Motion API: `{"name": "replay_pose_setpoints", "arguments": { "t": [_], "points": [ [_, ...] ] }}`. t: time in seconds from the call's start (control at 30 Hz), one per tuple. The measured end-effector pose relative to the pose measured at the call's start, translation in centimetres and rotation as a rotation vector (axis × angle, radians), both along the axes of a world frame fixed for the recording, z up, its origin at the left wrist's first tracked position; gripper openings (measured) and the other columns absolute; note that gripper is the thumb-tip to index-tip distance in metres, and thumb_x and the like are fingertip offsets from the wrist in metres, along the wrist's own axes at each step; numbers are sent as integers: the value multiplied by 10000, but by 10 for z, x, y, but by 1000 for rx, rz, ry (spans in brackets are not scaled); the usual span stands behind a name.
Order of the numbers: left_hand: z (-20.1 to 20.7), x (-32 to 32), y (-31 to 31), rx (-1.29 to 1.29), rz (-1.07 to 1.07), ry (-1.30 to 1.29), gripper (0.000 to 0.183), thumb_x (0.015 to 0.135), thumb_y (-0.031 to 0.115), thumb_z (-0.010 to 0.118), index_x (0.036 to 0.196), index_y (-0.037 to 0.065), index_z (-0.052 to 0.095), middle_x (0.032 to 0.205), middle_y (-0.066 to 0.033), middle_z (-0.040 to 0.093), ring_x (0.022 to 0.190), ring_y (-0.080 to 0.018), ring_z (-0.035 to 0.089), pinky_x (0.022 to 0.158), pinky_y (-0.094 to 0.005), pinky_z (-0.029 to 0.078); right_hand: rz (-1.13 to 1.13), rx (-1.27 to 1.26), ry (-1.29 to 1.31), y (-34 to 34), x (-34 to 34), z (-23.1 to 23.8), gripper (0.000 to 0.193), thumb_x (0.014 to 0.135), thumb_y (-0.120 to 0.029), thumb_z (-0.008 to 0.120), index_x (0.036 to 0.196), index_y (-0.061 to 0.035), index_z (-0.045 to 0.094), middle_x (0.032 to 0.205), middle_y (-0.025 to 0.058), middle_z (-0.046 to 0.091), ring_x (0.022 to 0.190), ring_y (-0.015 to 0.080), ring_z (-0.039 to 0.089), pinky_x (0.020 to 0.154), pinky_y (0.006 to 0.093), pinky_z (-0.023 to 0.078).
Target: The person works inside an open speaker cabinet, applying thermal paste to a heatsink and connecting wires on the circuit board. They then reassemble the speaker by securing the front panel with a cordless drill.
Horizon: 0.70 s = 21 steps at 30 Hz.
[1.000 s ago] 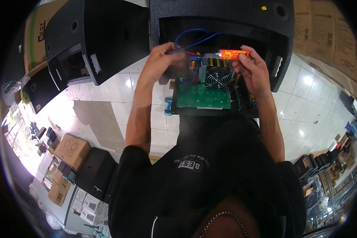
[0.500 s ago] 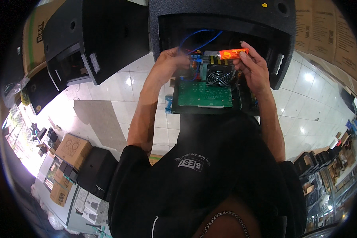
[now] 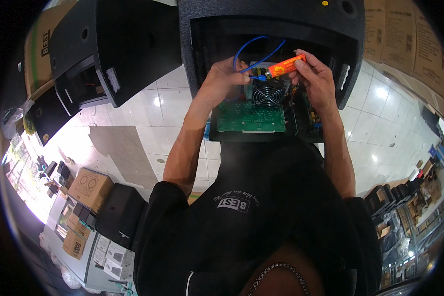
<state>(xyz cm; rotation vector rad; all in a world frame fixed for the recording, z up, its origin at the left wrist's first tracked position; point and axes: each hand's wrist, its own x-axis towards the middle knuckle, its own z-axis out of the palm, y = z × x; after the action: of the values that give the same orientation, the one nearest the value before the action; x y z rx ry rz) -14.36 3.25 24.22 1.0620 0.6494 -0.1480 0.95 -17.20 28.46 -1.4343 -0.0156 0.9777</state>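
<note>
My left hand (image 3: 224,81) pinches a blue wire (image 3: 261,37) that loops up in front of the opening of a black speaker cabinet (image 3: 276,12). A small blue connector (image 3: 262,78) shows just beyond its fingertips. In my right hand (image 3: 319,84) is an orange squeeze tube (image 3: 286,65), tilted with its narrow end down toward that connector. Beneath both hands sits an electronics module with a green circuit board (image 3: 251,118) and a round fan grille (image 3: 267,96). Whether the tube's end touches the connector, I cannot tell.
At left stands another black speaker cabinet (image 3: 135,44). Tall cardboard boxes (image 3: 404,44) line the right. Lower left, a table holds a brown carton (image 3: 89,183) beside a black case (image 3: 121,214). Shelving (image 3: 419,217) with parts is at far right; white floor tiles (image 3: 372,113) lie between.
My left hand has moved right, bringing the blue wire and connector to the tube. The tube has tipped from nearly level to slanting, narrow end lower.
</note>
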Motion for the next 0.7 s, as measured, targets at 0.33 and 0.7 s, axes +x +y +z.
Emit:
{"name": "replay_pose_setpoints", "arguments": {
  "t": [0.33,0.7],
  "points": [
    [2,5,-1,42,-20,-39,148,735,22,694,871,15,637,850,-92,679,821,-167,634,850,-323,482,0,16,-31,-7,2,-7,418,957,-144,632,1303,73,542,936,116,669,769,123,633,687,243,529],
    [2,5,-1,1,-16,-78,138,746,20,698,870,26,639,859,-83,678,826,-163,638,850,-332,492,13,46,-52,-8,5,-7,388,950,-121,638,1278,66,553,977,118,670,782,131,647,668,249,528]
  ]
}}
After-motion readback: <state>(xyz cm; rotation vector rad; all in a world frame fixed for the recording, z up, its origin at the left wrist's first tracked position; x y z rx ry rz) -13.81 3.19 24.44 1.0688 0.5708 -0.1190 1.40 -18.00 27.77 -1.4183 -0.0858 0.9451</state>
